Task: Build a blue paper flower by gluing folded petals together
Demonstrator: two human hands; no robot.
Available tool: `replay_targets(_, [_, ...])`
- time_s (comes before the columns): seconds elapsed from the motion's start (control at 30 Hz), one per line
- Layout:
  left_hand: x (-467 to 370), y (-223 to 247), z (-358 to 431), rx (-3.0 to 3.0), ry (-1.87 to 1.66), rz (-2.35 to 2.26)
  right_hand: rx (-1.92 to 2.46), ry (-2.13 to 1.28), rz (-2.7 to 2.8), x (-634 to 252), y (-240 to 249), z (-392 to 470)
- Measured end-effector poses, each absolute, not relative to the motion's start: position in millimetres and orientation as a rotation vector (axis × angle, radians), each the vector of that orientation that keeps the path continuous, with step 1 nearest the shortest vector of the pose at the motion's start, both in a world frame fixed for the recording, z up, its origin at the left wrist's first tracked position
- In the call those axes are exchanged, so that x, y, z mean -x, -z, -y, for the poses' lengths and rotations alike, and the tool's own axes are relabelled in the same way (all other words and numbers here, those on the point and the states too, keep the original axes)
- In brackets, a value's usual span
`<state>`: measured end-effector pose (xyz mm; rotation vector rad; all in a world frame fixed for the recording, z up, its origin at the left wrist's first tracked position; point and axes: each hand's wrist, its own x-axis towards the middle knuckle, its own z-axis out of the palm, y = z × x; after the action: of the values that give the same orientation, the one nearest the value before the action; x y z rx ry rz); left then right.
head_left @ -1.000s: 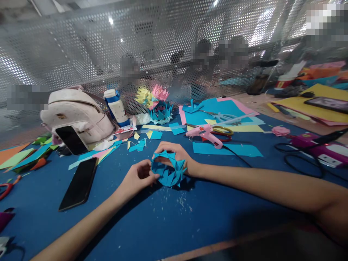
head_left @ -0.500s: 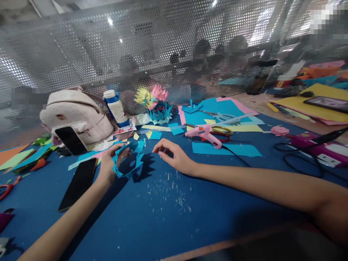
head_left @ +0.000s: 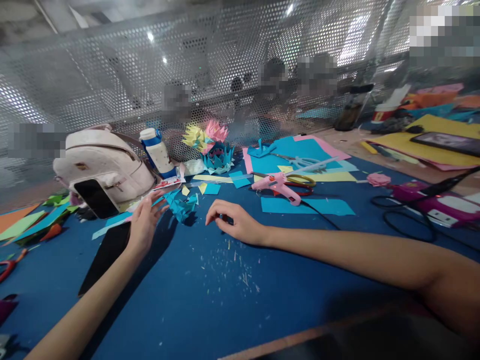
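A folded blue paper ring with pointed petals (head_left: 182, 206) is on the blue tabletop, in front of several paper scraps. Just left of it is my left hand (head_left: 145, 218), its fingers stretched and apart; the fingertips are close to the paper's left side, and I cannot tell if they touch it. My right hand (head_left: 240, 221) rests on the table to the right, fingers loosely bent, a gap showing by the thumb and nothing held. Beyond the right hand lies a pink hot glue gun (head_left: 277, 186) beside scissors (head_left: 302, 182).
Behind stand a white backpack (head_left: 101, 160), a bottle (head_left: 156, 152) and paper lotus flowers (head_left: 217, 157). A black phone (head_left: 105, 257) lies by my left forearm. Blue paper sheets (head_left: 307, 206) and a purple power strip (head_left: 431, 200) are at right. Tiny paper bits dot the tabletop.
My left hand has let go of the blue paper ring, and its fingers have spread. The ring has turned and now sits slightly farther away. My right hand has stayed nearly still.
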<state>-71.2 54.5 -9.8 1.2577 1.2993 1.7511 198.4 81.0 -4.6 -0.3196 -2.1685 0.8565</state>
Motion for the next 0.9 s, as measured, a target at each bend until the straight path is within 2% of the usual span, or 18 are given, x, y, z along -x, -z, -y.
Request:
replay_targets(0.23, [74.4, 12.8, -54.9, -1.450, -1.794, -1.476, 0.255, -0.785, 2.252, -199.1, 7.1, -78.9])
replay_targets(0.43, [58.7, 0.8, -40.4, -2.081, -1.740, -1.643, 0.213, -0.740, 2.345, -199.7, 8.4, -76.8])
replay_targets(0.5, [47.3, -2.9, -40.9, -2.563, -1.464, -1.646, 0.192, -0.718, 2.373, -199.4, 8.3, -76.3])
replay_targets(0.6, [27.7, -8.8, -54.7, -2.812, -1.060, -1.539, 0.163, -0.677, 2.397, -198.8, 8.6, -76.1])
replay_targets(0.9, [-10.1, -39.3, -174.2, -2.794, -0.177, -1.581, 0.125, -0.589, 2.469, -199.8, 9.3, -76.1])
